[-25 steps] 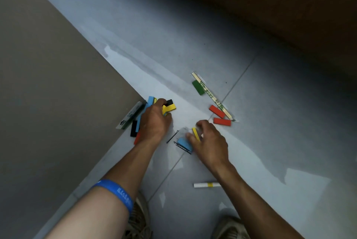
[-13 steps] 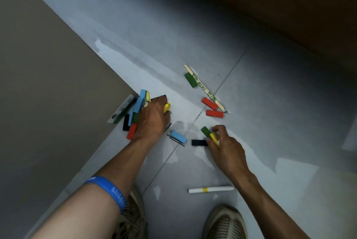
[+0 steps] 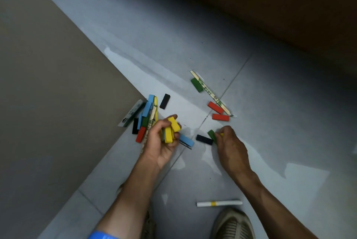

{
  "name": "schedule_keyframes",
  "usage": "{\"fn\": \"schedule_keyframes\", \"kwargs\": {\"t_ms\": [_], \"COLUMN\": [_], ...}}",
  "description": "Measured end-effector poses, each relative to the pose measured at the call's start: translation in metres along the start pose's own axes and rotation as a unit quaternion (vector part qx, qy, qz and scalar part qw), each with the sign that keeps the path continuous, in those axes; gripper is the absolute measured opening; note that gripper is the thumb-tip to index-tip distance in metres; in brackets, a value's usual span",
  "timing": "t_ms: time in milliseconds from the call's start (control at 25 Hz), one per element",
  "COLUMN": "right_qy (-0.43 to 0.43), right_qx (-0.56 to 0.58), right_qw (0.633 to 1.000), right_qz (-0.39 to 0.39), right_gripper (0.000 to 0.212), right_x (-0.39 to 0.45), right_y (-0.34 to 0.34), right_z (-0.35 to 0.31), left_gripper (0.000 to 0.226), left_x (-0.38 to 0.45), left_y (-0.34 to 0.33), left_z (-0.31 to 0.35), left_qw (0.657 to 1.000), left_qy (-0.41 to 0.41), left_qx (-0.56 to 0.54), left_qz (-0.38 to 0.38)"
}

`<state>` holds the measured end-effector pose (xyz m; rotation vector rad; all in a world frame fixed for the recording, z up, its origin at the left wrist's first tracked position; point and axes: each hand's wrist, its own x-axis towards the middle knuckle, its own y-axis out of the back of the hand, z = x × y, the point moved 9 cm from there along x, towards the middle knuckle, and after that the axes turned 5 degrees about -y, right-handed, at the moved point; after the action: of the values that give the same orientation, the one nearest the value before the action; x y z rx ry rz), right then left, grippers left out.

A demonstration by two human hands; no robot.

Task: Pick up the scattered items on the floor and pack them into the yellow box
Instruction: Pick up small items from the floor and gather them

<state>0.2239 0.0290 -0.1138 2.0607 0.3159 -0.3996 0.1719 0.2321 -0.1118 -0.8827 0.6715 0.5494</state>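
Observation:
Small coloured blocks lie scattered on the grey floor. My left hand (image 3: 164,142) is turned palm up and grips two yellow blocks (image 3: 172,128). My right hand (image 3: 229,144) pinches a green block (image 3: 212,134) with a bit of yellow beside its fingertips. A black block (image 3: 204,139) lies just left of that hand, and a blue block (image 3: 186,139) sits on a dark hairpin (image 3: 185,145) by my left hand. Two red blocks (image 3: 218,112), another green block (image 3: 197,85) and a wrapped chopstick pair (image 3: 210,93) lie farther off. No yellow box is in view.
A pile of blue, green, red, black and yellow pieces (image 3: 145,117) sits against the beige wall corner with a grey-green marker (image 3: 132,113). A lone black block (image 3: 164,101) lies above my left hand. A white stick with a yellow band (image 3: 219,203) lies near my shoe (image 3: 233,225).
My left hand has lifted off the pile and turned palm up with yellow blocks in it. A black block now lies uncovered above it. My right hand stays at the green block.

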Motion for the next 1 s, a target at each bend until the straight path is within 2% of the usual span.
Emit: {"fn": "schedule_keyframes", "kwargs": {"t_ms": [120,240,320,480,560,640,760,840,1000], "right_qy": [0.06,0.01,0.024,0.066,0.067,0.052,0.033,-0.002,-0.052], "right_qx": [-0.08,-0.087,-0.132,-0.182,-0.152,-0.067,0.009,0.025,-0.009], "right_qw": [0.995,0.996,0.991,0.981,0.986,0.996,0.999,0.999,0.998], "right_qz": [0.015,0.007,0.019,-0.005,-0.011,-0.008,-0.023,-0.023,-0.015], "right_gripper": [0.023,0.019,0.017,0.025,0.018,0.012,0.021,0.027,0.02], "right_x": [-0.005,0.004,0.004,0.004,0.006,0.002,-0.012,-0.012,-0.007], "right_y": [-0.005,-0.009,-0.011,-0.017,-0.013,-0.009,-0.021,-0.027,-0.032], "right_z": [-0.015,-0.01,-0.014,-0.02,-0.023,-0.029,-0.043,-0.045,-0.046], "left_gripper": [0.026,0.018,0.012,0.007,0.01,0.015,0.018,0.02,0.021], "left_x": [-0.011,-0.018,-0.021,-0.024,-0.03,-0.035,-0.038,-0.039,-0.041], "left_y": [-0.002,-0.009,-0.01,0.003,0.013,0.022,0.036,0.043,0.054], "left_z": [-0.019,-0.026,-0.028,-0.029,-0.029,-0.029,-0.03,-0.031,-0.03], "left_qw": [0.997,0.995,0.994,0.993,0.991,0.988,0.987,0.985,0.983], "left_qy": [0.01,0.009,0.005,-0.012,-0.014,-0.02,-0.037,-0.04,-0.049], "left_qx": [-0.07,-0.095,-0.107,-0.114,-0.126,-0.139,-0.13,-0.121,-0.102], "left_qz": [-0.017,-0.019,-0.006,0.036,0.05,0.058,0.091,0.114,0.146]}}
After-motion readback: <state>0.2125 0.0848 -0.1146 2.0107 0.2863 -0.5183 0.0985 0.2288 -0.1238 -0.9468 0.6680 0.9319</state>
